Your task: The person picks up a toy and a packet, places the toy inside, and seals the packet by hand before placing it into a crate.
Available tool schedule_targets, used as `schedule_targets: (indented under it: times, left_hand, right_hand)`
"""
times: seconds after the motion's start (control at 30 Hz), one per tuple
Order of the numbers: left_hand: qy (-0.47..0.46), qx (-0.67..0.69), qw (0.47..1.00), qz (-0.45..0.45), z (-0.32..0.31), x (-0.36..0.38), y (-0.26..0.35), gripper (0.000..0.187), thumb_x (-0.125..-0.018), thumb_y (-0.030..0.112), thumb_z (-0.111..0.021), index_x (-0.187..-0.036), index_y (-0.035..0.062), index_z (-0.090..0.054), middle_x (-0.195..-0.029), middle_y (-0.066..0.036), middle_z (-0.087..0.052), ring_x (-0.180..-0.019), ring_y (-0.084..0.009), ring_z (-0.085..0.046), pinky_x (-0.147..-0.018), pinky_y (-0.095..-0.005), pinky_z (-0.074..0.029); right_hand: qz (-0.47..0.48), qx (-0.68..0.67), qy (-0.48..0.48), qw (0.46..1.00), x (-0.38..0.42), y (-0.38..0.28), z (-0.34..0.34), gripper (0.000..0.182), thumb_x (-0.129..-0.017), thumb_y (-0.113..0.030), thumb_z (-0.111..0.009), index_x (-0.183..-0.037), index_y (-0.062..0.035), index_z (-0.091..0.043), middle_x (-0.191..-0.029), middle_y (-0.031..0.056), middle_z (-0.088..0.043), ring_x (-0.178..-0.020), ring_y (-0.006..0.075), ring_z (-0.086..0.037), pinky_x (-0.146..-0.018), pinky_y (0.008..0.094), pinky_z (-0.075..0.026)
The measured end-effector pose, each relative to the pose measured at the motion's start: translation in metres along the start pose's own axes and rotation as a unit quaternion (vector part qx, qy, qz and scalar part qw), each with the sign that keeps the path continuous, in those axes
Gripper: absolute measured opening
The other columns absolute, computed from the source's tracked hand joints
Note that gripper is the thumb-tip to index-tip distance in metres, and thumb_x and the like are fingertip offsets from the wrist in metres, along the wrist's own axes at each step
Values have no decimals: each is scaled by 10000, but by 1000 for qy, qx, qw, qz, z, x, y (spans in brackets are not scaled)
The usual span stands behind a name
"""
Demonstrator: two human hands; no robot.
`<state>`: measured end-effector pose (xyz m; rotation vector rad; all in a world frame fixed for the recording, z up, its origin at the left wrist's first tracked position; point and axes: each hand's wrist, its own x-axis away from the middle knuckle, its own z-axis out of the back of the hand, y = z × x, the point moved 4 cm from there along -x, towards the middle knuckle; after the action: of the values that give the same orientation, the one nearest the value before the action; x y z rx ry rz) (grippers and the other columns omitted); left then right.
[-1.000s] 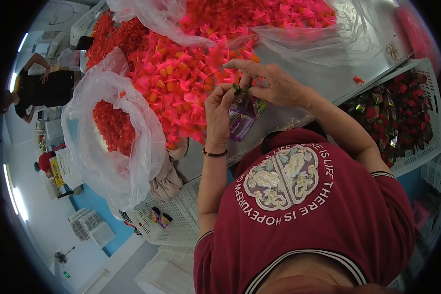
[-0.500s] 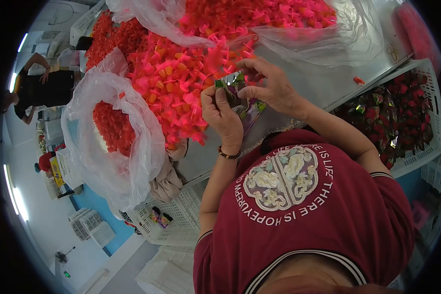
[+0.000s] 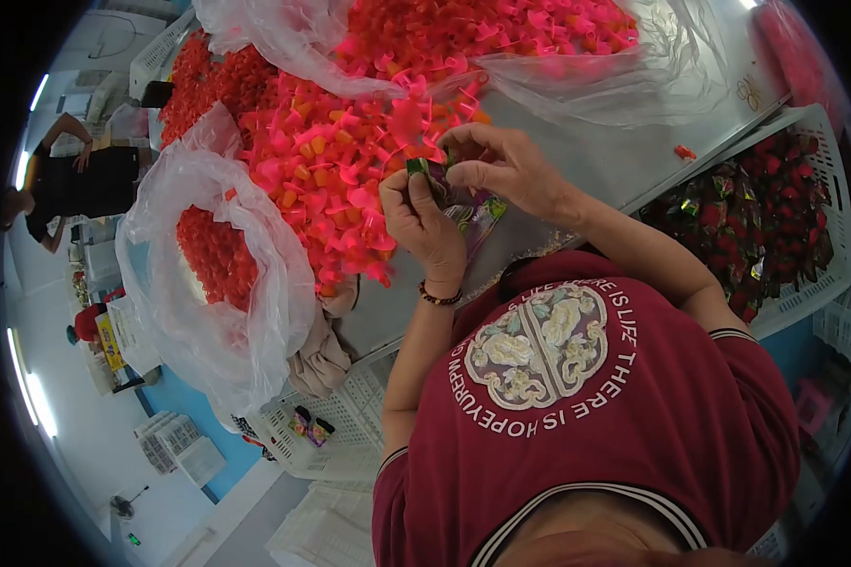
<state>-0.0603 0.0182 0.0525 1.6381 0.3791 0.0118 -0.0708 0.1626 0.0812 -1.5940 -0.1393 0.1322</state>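
Note:
My left hand (image 3: 427,227), with a beaded bracelet at the wrist, pinches a small green and purple wrapper (image 3: 435,178) above the metal table (image 3: 577,156). My right hand (image 3: 515,175) is at the wrapper's right side, its thumb and forefinger closed close to the wrapper; what lies between them is too small to make out. Another purple and green packet (image 3: 485,219) shows just below my hands. Beyond them spreads a heap of pink and orange plastic pieces (image 3: 350,161).
A clear bag (image 3: 288,312) of red pieces stands at left. Plastic sheeting (image 3: 624,94) lies at the back. A white crate (image 3: 837,180) with dark wrapped packets (image 3: 728,208) is at right. A crate (image 3: 350,416) sits below the table. A person (image 3: 95,180) stands far left.
The wrapper has turned in my hands, its shiny opening no longer showing. My right hand has shifted slightly left and down. The view has moved a little.

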Motion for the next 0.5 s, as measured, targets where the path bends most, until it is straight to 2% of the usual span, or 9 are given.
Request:
schedule_targets:
  times: [0.03, 0.1, 0.13, 0.17, 0.2, 0.33, 0.4, 0.43, 0.5]
  left_hand:
    - [-5, -16, 1000, -15, -3, 1, 5, 113, -975, 117, -510, -913, 24, -524, -818, 14, -511, -722, -52, -457, -643, -207, -412]
    - [-10, -31, 999, -31, -6, 3, 8, 99, -973, 109, -508, -916, 28, -519, -827, 13, -510, -726, -54, -466, -655, -209, -417]
    - [-2, -69, 996, -56, -5, 3, 9, 100, -972, 112, -510, -923, 25, -520, -832, 9, -507, -727, -59, -464, -656, -208, -416]
    - [6, -107, 991, -81, -4, 4, 11, 102, -972, 116, -513, -930, 23, -520, -837, 5, -503, -728, -64, -462, -657, -206, -415]
    - [6, -108, 991, -81, -4, 5, 11, 102, -972, 116, -513, -930, 23, -520, -837, 5, -503, -728, -64, -462, -657, -206, -415]
    - [12, -79, 996, -41, -3, 8, 10, 111, -969, 120, -519, -922, 19, -520, -836, 2, -503, -742, -71, -461, -667, -209, -413]
    - [9, -73, 997, -26, -4, 7, 8, 113, -969, 121, -521, -922, 18, -521, -833, 1, -503, -749, -71, -460, -676, -210, -413]
    - [3, -89, 995, -45, -4, 6, 8, 118, -969, 125, -521, -922, 17, -526, -828, 0, -507, -746, -74, -461, -672, -212, -413]
    - [-3, -104, 993, -64, -3, 3, 8, 122, -970, 129, -520, -922, 16, -530, -823, -1, -512, -742, -76, -461, -668, -214, -412]
  right_hand:
    - [0, 0, 2, 1000, 0, 0, -2, 235, -876, -79, -630, -1076, 41, -605, -900, 27, -624, -760, 67, -555, -655, 218, -454]
    - [106, 137, 38, 984, -1, -7, -4, 222, -830, -65, -672, -1034, 12, -628, -861, 29, -607, -760, 85, -556, -662, 223, -447]
    - [107, 137, 39, 984, -2, -3, -3, 222, -830, -65, -672, -1034, 12, -628, -861, 29, -607, -760, 85, -556, -662, 223, -447]
    - [110, 118, 55, 985, -4, 4, 0, 219, -801, -111, -703, -968, 12, -636, -817, 47, -599, -722, 108, -550, -645, 248, -448]
    - [114, 99, 71, 986, -6, 8, 2, 233, -771, -158, -734, -903, 12, -644, -774, 66, -590, -684, 131, -544, -629, 274, -449]
    - [103, 77, 72, 989, -8, 14, 1, 193, -771, -147, -723, -870, 0, -648, -756, 69, -578, -666, 173, -548, -622, 315, -450]
    - [200, 163, 70, 964, -4, -1, 0, 106, -765, -30, -697, -857, 3, -656, -810, 67, -594, -716, 179, -565, -660, 304, -464]
    - [197, 165, 74, 964, -4, -2, 3, 106, -765, -30, -697, -857, 3, -656, -810, 67, -594, -716, 179, -565, -660, 304, -464]
    - [235, 238, 21, 942, -7, -6, 4, 107, -764, -20, -685, -865, -2, -658, -782, 77, -591, -723, 212, -578, -677, 314, -474]
